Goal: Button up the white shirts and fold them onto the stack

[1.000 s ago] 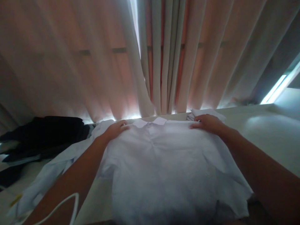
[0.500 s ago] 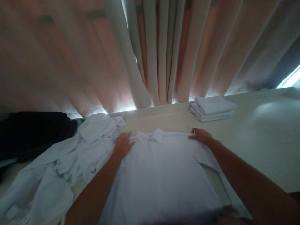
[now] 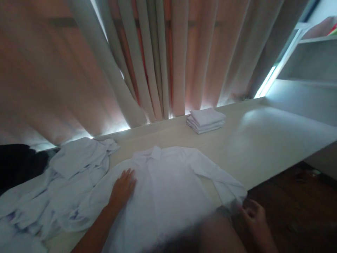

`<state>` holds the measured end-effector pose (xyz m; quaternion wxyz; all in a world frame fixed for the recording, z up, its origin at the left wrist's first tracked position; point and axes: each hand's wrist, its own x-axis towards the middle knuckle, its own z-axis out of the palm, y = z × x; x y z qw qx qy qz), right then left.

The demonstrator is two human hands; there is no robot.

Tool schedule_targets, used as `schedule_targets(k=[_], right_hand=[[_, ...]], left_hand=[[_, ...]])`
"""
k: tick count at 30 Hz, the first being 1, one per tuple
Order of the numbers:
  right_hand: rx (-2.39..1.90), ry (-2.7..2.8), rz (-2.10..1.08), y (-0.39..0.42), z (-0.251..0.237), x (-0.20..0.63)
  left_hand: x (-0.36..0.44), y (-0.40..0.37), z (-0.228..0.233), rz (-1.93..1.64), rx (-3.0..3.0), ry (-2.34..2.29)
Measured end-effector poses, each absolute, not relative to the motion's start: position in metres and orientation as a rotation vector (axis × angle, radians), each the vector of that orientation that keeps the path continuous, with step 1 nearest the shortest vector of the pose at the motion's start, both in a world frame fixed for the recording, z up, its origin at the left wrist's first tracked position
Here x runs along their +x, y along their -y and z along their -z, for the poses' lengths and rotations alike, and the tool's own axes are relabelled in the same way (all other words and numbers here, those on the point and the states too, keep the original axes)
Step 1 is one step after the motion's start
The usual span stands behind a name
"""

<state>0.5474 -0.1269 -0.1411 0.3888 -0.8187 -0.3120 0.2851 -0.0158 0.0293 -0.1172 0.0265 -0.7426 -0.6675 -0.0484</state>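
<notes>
A white collared shirt (image 3: 168, 186) lies front side up on the pale table. My left hand (image 3: 123, 188) rests flat on its left part, below the collar, fingers stretched out. At the table's front edge my right hand (image 3: 252, 214) has its fingers closed on the end of the shirt's right sleeve (image 3: 226, 184), which slants out toward the lower right. A blurred dark shape at the bottom hides the shirt's lower part.
Left of the shirt sits a heap of crumpled white clothes (image 3: 71, 179), with black cloth (image 3: 21, 165) beyond it. A stack of folded white clothes (image 3: 206, 120) stands at the back of the table (image 3: 263, 140). Curtains (image 3: 179, 63) hang behind; a shelf (image 3: 310, 59) is at right.
My right hand has left the shirt's shoulder and moved down to the sleeve end, which now lies further out. My left hand slid from the other shoulder onto the front. The view turned right.
</notes>
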Motion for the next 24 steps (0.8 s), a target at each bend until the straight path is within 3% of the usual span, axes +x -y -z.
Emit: schedule_targets(k=[5, 10, 13, 15, 17, 20, 24], right_hand=[[-1.956, 0.779, -1.001, 0.122, 0.150, 0.539], [-1.936, 0.900, -1.093, 0.106, 0.102, 0.588], [-2.056, 1.058, -0.779, 0.086, 0.044, 0.632], [-2.059, 1.111, -0.230, 0.064, 0.003, 0.659], [-1.920, 1.019, -0.012, 0.041, -0.027, 0.679], [-1.606, 0.753, -0.268, 0.009, -0.034, 0.691], [-1.355, 0.540, -0.539, -0.021, 0.014, 0.681]], left_hand=[[-0.004, -0.018, 0.119, 0.108, -2.210, 2.063], [-0.002, -0.016, 0.115, 0.067, -2.212, 2.048], [-0.002, -0.016, 0.113, 0.069, -2.198, 2.033], [-0.001, -0.016, 0.114, 0.077, -2.193, 2.032], [-0.001, -0.016, 0.114, 0.081, -2.189, 2.029], [0.000, -0.016, 0.115, 0.075, -2.186, 2.030], [0.002, -0.013, 0.115, 0.069, -2.181, 2.029]])
